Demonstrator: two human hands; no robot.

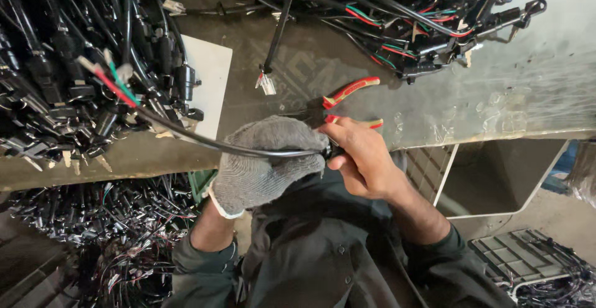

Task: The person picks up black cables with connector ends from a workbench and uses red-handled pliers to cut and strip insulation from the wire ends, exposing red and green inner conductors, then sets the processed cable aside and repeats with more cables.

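Observation:
My left hand [264, 162], in a grey knit glove, is closed around a black cable [186, 135] that runs left up into a heap of black wire harnesses [74, 66]. My bare right hand [363, 159] pinches the cable's end just right of the glove. Red-and-yellow handled pliers [349, 89] lie on the bench right behind my hands, untouched.
A second tangle of black harnesses with red and green wires [422, 22] lies at the bench's far right. A white sheet [211, 78] lies under the left heap. More harnesses [93, 233] sit on the floor at left; a grey crate [528, 258] is at lower right.

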